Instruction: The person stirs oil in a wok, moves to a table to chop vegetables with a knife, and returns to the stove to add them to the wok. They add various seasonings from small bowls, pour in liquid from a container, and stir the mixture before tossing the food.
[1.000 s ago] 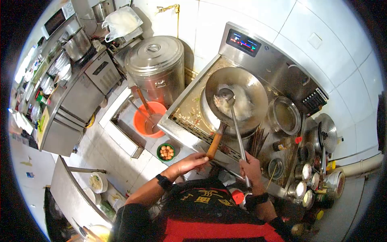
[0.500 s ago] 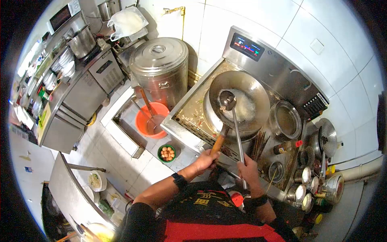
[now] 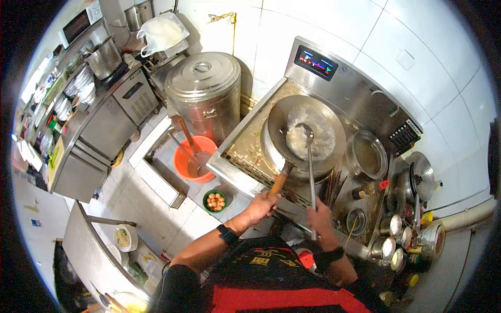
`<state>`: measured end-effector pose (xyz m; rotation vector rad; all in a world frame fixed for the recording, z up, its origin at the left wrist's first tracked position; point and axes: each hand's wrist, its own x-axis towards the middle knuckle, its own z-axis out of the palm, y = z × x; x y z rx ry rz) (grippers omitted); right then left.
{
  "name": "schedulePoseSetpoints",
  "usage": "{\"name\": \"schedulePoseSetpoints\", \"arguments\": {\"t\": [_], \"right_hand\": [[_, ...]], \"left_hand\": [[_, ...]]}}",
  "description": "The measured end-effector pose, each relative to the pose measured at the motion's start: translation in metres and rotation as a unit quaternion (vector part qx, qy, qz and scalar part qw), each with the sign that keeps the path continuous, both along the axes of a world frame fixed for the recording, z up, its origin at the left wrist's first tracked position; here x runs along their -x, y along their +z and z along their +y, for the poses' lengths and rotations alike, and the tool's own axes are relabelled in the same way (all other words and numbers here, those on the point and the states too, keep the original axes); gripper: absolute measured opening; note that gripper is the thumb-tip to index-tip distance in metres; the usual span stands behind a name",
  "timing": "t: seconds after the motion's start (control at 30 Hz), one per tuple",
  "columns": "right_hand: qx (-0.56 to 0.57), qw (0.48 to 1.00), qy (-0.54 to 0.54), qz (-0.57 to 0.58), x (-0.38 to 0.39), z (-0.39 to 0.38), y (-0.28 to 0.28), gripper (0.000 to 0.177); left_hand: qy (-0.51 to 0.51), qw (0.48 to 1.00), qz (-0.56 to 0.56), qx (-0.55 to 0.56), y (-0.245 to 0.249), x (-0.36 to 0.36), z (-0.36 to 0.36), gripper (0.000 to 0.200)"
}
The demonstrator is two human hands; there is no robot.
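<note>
My left hand (image 3: 262,205) is closed round the wooden handle of a wok (image 3: 279,117), which sits tilted on the stove (image 3: 250,148). Pale, frothy liquid covers the bottom of the wok. In my right hand (image 3: 319,219) is the long metal handle of a ladle (image 3: 310,156). The ladle's bowl lies in the liquid at the middle of the wok, partly under froth. A bundle of thin sticks (image 3: 334,185) rests on the stove just right of the ladle handle.
Right of the wok stand a round metal pan (image 3: 383,156), a bottle with a red cap (image 3: 365,190) and several seasoning pots (image 3: 387,248). A large lidded pot (image 3: 203,101), an orange bucket (image 3: 180,164) and a green bowl of eggs (image 3: 223,200) are at the left.
The ladle has gone from above the wok's left side down into the liquid, its bowl turning over and moving slightly right. The liquid looks more stirred. The left hand keeps its hold.
</note>
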<state>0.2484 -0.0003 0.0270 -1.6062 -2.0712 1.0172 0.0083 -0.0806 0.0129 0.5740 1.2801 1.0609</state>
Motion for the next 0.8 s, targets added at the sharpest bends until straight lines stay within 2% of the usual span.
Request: {"name": "schedulePoseSetpoints", "arguments": {"t": [0.03,0.07,0.13,0.17,0.2,0.23,0.27,0.33,0.37,0.4,0.43,0.47,0.5,0.53,0.57,0.6,0.67,0.7,0.73,0.8], "right_hand": [[0.166,0.977,-0.046,0.124,-0.002,0.004,0.015,0.033],[0.167,0.977,-0.046,0.123,-0.007,0.011,0.021,0.033],[0.222,0.940,-0.040,0.255,-0.011,0.029,0.038,0.036],[0.160,0.961,-0.028,0.226,-0.005,0.030,0.045,0.042],[0.161,0.960,-0.028,0.227,-0.005,0.038,0.026,0.042],[-0.036,0.996,-0.014,0.085,-0.006,0.051,-0.006,0.044],[-0.229,0.971,0.002,-0.062,-0.009,0.058,-0.026,0.046],[-0.200,0.974,0.007,-0.105,-0.001,0.053,-0.016,0.046],[-0.047,0.999,-0.017,-0.018,0.003,0.043,-0.007,0.043],[0.107,0.991,-0.040,0.069,0.004,0.039,-0.004,0.040],[0.162,0.976,-0.006,0.148,-0.003,0.039,-0.020,0.032],[0.165,0.975,-0.002,0.148,-0.002,0.036,-0.014,0.032],[0.295,0.916,-0.056,0.265,0.000,0.024,0.006,0.030],[0.414,0.823,-0.111,0.372,-0.002,0.015,0.019,0.027],[0.454,0.773,-0.117,0.426,-0.011,0.019,0.022,0.025],[0.459,0.773,-0.112,0.422,-0.019,0.024,0.027,0.025],[0.558,0.617,-0.109,0.545,-0.039,0.032,0.038,0.027],[0.555,0.637,-0.083,0.528,-0.048,0.036,0.040,0.031],[0.564,0.635,-0.076,0.522,-0.051,0.040,0.046,0.031],[0.455,0.808,-0.053,0.371,-0.055,0.049,0.063,0.036]], "left_hand": [[-0.004,1.000,-0.020,-0.005,0.001,0.001,-0.001,0.037],[-0.009,0.999,-0.041,-0.009,0.003,0.001,-0.003,0.040],[-0.023,0.999,-0.045,-0.013,0.015,0.005,-0.012,0.043],[-0.038,0.998,-0.050,-0.018,0.018,0.010,-0.017,0.047],[-0.038,0.998,-0.049,-0.017,0.016,0.017,-0.021,0.047],[-0.067,0.995,-0.073,-0.010,0.011,0.026,-0.028,0.049],[-0.095,0.991,-0.098,-0.002,0.004,0.036,-0.036,0.052],[-0.114,0.987,-0.115,-0.006,-0.021,0.057,-0.056,0.055],[-0.097,0.993,-0.071,-0.006,-0.023,0.065,-0.070,0.055],[-0.080,0.996,-0.026,-0.006,-0.027,0.074,-0.085,0.054],[-0.041,0.999,-0.019,0.017,-0.039,0.085,-0.102,0.052],[-0.001,0.999,-0.014,0.042,-0.056,0.094,-0.124,0.050],[0.068,0.993,-0.017,0.092,-0.072,0.100,-0.148,0.050],[0.136,0.980,-0.019,0.141,-0.090,0.105,-0.175,0.049],[0.179,0.968,-0.007,0.177,-0.112,0.107,-0.205,0.049],[0.224,0.952,0.004,0.209,-0.134,0.107,-0.238,0.050],[0.302,0.925,0.009,0.229,-0.173,0.092,-0.317,0.045],[0.363,0.895,-0.009,0.259,-0.189,0.076,-0.360,0.040],[0.422,0.859,-0.025,0.288,-0.194,0.061,-0.385,0.035],[0.507,0.798,-0.016,0.326,-0.148,0.013,-0.409,0.028]]}}
